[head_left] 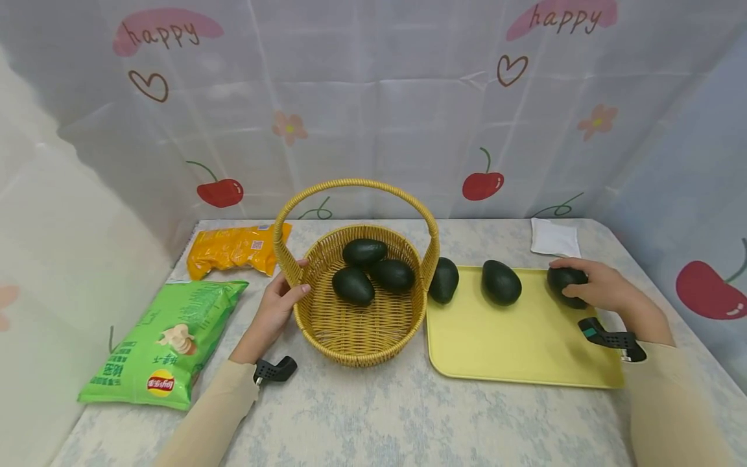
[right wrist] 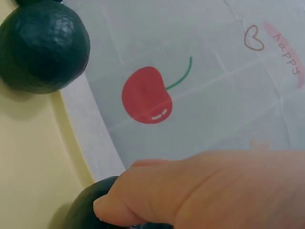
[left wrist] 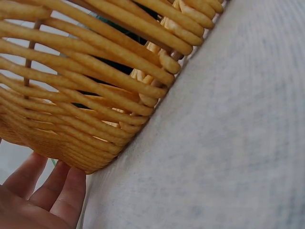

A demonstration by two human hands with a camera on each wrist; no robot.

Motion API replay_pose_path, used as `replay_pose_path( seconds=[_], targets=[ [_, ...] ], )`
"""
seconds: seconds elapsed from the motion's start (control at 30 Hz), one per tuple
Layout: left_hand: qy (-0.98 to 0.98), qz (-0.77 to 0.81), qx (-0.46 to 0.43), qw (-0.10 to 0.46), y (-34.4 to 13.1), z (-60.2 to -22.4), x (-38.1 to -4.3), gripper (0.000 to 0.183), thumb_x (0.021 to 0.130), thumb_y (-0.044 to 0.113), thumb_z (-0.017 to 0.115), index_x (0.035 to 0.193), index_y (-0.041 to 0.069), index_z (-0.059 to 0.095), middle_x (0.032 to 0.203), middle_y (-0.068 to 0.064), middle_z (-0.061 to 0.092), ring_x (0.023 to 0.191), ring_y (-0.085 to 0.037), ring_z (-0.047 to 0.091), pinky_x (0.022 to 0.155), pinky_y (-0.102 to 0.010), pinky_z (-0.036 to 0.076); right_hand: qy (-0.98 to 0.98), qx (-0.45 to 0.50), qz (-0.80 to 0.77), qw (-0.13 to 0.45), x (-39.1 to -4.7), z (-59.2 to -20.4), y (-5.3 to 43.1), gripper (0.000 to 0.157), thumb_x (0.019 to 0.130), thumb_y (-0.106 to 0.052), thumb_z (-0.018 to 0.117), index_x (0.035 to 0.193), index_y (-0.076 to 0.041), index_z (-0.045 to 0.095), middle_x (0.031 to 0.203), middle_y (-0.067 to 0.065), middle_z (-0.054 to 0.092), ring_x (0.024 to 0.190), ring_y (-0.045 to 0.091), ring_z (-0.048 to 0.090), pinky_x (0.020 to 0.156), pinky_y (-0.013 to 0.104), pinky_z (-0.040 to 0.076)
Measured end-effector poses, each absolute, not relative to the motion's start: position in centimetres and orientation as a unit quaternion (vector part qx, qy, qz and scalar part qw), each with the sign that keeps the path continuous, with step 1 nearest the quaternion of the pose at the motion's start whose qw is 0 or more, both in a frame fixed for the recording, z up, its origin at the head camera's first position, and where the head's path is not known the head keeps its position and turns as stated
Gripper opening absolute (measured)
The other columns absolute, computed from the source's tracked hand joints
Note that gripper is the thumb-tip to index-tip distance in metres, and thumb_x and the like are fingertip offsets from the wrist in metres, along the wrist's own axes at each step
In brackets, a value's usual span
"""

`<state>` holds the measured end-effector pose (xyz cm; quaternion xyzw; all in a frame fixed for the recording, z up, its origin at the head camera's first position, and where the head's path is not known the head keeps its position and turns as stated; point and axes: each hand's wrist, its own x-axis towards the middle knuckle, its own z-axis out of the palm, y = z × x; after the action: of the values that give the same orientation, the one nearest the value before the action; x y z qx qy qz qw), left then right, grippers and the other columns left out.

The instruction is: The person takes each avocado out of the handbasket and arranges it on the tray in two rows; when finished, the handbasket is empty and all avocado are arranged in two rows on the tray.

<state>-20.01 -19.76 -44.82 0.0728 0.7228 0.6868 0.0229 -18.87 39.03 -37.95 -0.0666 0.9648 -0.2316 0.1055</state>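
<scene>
Left hand (head_left: 277, 303): grip curled at left rim of basket (head_left: 363, 359) | Right hand (head_left: 607, 285): grip curled around one avocado (head_left: 560, 281) at far right corner of tray (head_left: 525, 350) | three avocados (head_left: 353, 287) inside basket; two avocados (head_left: 501, 283) along tray's far edge | tray just right of basket, both on table (head_left: 350, 421) | green bag (head_left: 169, 344), orange bag (head_left: 233, 250) left of basket

Head view: right hand (head_left: 604, 285) covers part of the oval dark green avocado (head_left: 560, 280) it grips. Left hand (head_left: 275, 310): most fingers hidden behind the round yellow woven basket (head_left: 362, 334). Small print on the crinkled orange plastic packet (head_left: 230, 250) unreadable. Left wrist: hand and basket cut off by frame; dark shapes mostly hidden behind weave. Right wrist: gripped avocado cut off at bottom.
</scene>
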Motion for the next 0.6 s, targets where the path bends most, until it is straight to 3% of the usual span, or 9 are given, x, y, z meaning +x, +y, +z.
replay_pose_path(
  seconds=[0.1, 0.33, 0.6],
  targets=[
    [0.721, 0.688, 0.078, 0.022, -19.73, -44.82, -20.04, 0.053, 0.101, 0.006, 0.057, 0.152, 0.007, 0.042, 0.149, -0.017, 0.046, 0.119, -0.010, 0.051, 0.091, -0.019, 0.049, 0.966, -0.062, -0.224, 0.114, -18.85, -37.85, 39.23, 0.064, 0.093, -0.008, 0.063, 0.151, 0.004, 0.039, 0.147, 0.046, 0.033, 0.127, 0.062, 0.038, 0.099, 0.074, 0.037],
    [0.723, 0.687, 0.075, 0.021, -19.78, -44.75, -19.93, 0.052, 0.101, 0.007, 0.057, 0.151, 0.007, 0.042, 0.148, -0.017, 0.046, 0.118, -0.010, 0.052, 0.089, -0.019, 0.049, 0.967, -0.055, -0.226, 0.102, -18.77, -37.78, 39.41, 0.062, 0.093, -0.009, 0.063, 0.150, 0.003, 0.041, 0.144, 0.043, 0.037, 0.111, 0.052, 0.051, 0.087, 0.061, 0.047],
    [0.715, 0.694, 0.084, 0.016, -19.66, -44.90, -20.01, 0.052, 0.101, 0.005, 0.056, 0.151, 0.003, 0.042, 0.149, -0.020, 0.045, 0.121, -0.010, 0.051, 0.091, -0.018, 0.048, 0.966, -0.056, -0.233, 0.096, -18.83, -37.78, 39.19, 0.062, 0.096, -0.013, 0.064, 0.150, 0.005, 0.040, 0.145, 0.044, 0.037, 0.115, 0.059, 0.053, 0.092, 0.069, 0.045]
  ],
)
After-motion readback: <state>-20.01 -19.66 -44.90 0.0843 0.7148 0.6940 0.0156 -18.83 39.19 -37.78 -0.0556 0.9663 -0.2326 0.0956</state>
